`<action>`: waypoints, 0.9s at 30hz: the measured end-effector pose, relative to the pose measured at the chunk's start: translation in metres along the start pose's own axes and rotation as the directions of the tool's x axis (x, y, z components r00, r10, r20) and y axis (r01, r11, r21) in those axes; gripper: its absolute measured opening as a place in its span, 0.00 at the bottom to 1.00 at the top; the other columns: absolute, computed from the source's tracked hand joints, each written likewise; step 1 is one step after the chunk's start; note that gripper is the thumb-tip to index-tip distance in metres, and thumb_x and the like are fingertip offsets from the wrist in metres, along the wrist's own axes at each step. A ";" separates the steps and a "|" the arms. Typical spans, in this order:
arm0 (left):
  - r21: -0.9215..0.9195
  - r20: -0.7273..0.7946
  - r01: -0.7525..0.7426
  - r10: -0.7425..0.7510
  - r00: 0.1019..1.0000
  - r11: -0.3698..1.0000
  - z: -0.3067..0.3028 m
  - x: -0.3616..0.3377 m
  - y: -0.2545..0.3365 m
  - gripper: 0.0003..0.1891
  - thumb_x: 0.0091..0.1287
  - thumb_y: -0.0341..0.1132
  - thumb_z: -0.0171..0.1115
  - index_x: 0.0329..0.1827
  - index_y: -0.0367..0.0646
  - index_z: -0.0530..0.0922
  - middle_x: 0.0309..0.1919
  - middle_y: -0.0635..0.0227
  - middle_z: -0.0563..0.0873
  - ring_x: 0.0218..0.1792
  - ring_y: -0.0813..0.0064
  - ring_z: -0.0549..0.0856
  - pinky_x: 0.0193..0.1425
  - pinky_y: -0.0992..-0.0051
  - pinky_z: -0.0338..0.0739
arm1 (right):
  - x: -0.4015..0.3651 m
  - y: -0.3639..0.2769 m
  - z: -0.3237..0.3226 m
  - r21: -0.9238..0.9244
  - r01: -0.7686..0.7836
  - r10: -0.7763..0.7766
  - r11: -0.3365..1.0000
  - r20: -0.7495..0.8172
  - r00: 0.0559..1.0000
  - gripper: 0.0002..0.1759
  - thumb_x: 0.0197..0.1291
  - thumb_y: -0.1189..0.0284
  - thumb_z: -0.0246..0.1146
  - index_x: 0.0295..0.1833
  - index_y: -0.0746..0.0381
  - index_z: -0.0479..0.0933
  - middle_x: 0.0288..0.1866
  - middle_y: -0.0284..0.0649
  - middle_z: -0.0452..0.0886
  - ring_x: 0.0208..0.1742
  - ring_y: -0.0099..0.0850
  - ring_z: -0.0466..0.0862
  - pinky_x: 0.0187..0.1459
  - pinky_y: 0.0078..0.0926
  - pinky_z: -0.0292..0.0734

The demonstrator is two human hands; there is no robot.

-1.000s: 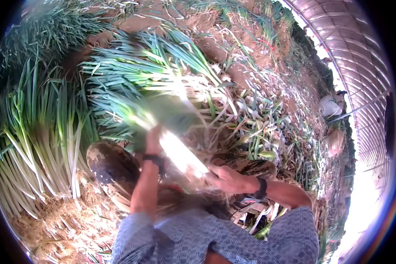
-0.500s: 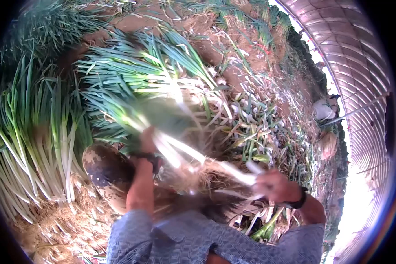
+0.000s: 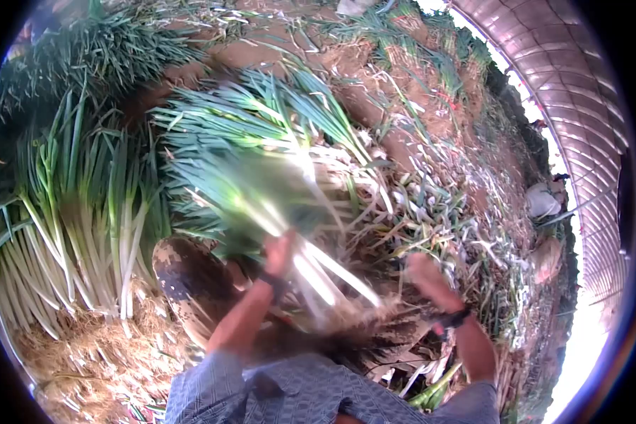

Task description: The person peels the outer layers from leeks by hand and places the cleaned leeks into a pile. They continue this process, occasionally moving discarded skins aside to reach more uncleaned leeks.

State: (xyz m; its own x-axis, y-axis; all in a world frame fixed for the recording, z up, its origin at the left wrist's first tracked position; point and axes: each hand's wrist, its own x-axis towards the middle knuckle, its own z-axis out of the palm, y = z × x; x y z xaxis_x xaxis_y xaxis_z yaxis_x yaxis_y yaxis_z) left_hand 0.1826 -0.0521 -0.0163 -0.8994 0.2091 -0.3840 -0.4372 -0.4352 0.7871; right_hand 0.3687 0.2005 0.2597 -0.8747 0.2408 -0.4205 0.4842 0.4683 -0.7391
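My left hand [image 3: 279, 252] is closed around a bunch of green onions [image 3: 318, 272], which is blurred with motion. Its white stalks point down to the right and its green leaves fan up to the left. My right hand [image 3: 425, 272] hovers to the right of the stalk ends, apart from them. It is blurred, and I see nothing in it. Both wrists wear dark bands. My knee [image 3: 191, 279] in camouflage trousers sits just left of the bunch.
A stack of long green onions [image 3: 85, 233] lies at the left, another heap [image 3: 261, 120] behind the bunch. Peeled skins and leaf scraps [image 3: 438, 212] litter the soil at the right. Dry roots [image 3: 85, 346] cover the near left ground. A greenhouse roof [image 3: 565, 71] arches at the right.
My right hand pulled a strip of skin off the stalks toward the right, then swung back up with nothing visible in it. The left hand and bunch shifted slightly right.
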 end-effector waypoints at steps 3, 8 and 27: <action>-0.072 0.175 -0.004 0.016 0.984 0.997 0.030 -0.049 0.040 0.36 0.61 0.49 0.72 0.59 0.21 0.75 0.56 0.37 0.82 0.50 0.52 0.87 0.52 0.55 0.88 | 0.036 0.007 0.112 0.455 0.042 -0.271 0.889 0.452 0.850 0.40 0.63 0.63 0.71 0.76 0.58 0.60 0.68 0.45 0.70 0.68 0.39 0.75 0.67 0.46 0.77; -0.003 0.391 -0.087 0.081 0.917 0.996 0.088 -0.080 0.115 0.20 0.71 0.22 0.55 0.65 0.24 0.72 0.60 0.42 0.81 0.54 0.56 0.87 0.44 0.69 0.89 | 0.018 -0.008 0.134 0.334 0.198 -0.325 0.921 0.381 0.866 0.44 0.59 0.64 0.74 0.75 0.66 0.60 0.65 0.46 0.74 0.64 0.36 0.78 0.64 0.35 0.78; 0.246 0.452 0.572 -0.614 0.647 0.783 -0.016 -0.018 -0.053 0.29 0.70 0.39 0.67 0.70 0.38 0.69 0.58 0.57 0.81 0.55 0.61 0.84 0.58 0.64 0.83 | 0.111 0.110 0.204 0.318 -0.279 0.086 0.906 0.507 0.858 0.33 0.68 0.47 0.62 0.64 0.64 0.77 0.53 0.42 0.84 0.55 0.35 0.84 0.54 0.33 0.81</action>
State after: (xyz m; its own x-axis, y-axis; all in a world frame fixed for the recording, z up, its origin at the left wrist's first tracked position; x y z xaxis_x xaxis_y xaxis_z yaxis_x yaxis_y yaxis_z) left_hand 0.2220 -0.0474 -0.0586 -0.3143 0.7982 -0.5139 -0.8572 -0.0060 0.5149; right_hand 0.3285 0.1055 0.0240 -0.6989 -0.1837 -0.6912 0.6888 0.0874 -0.7197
